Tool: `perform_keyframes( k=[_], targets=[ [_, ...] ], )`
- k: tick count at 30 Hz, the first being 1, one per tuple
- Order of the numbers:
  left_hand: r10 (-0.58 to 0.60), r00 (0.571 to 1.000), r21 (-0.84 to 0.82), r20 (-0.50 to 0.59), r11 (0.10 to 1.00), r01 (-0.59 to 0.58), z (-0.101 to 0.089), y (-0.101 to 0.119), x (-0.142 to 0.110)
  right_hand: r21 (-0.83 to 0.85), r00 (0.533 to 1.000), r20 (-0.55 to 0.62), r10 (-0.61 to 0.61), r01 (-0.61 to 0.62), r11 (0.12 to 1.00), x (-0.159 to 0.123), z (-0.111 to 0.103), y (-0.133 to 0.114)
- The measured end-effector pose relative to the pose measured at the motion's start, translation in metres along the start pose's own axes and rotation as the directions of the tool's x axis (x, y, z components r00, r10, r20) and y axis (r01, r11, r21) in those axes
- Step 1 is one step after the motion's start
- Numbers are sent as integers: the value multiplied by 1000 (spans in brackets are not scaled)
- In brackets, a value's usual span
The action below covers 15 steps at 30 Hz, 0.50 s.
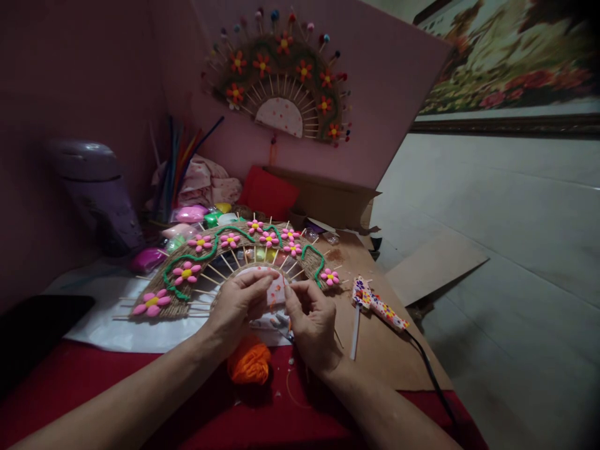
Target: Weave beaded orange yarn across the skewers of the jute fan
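A fan-shaped craft piece (pixel 220 253) of jute twine on wooden sticks, with pink flowers and a green vine, lies on the table. My left hand (pixel 237 303) rests on its pale centre (pixel 276 294) with fingers curled and pinched at the top edge. My right hand (pixel 312 319) is closed in a pinch on the right side of that centre. What the fingertips hold is too small to make out. An orange yarn ball (pixel 250 362) lies just below my hands.
A patterned glue gun (pixel 377 305) with a black cord lies to the right on brown cardboard (pixel 375 350). A finished fan (pixel 281 78) hangs on the pink board behind. Clay packets (pixel 190 214), pipe cleaners (pixel 180 162) and a purple appliance (pixel 100 194) stand at back left.
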State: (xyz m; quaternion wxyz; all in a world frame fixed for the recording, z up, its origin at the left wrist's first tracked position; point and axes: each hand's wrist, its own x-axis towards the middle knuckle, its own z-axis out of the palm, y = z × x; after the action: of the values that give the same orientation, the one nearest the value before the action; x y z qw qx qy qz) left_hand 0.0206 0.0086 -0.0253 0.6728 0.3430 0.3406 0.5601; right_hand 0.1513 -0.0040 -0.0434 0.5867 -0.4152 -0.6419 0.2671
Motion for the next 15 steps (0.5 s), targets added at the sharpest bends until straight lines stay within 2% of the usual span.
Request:
perform_keyframes(
  k=[3, 7, 9, 12, 15],
  targets=[
    [-42, 999, 46, 17, 998, 41, 1, -3, -1, -11, 1000, 9, -3, 3, 1000, 0, 0, -1],
    [-43, 999, 48, 31, 998, 42, 2, -5, -1, -39, 1000, 22, 14, -13, 999, -3, 1, 0],
    [-28, 998, 55, 51, 998, 25, 2, -5, 0, -56, 999, 37, 10, -8, 998, -3, 1, -1],
    [35, 995, 53, 89, 998, -39, 1, -3, 2, -136, 997, 39, -63, 68, 988, 5, -4, -6],
    [67, 996, 47, 63, 996, -70, -1, 2, 4, -223, 983, -107, -149, 122, 967, 22, -19, -15]
  ],
)
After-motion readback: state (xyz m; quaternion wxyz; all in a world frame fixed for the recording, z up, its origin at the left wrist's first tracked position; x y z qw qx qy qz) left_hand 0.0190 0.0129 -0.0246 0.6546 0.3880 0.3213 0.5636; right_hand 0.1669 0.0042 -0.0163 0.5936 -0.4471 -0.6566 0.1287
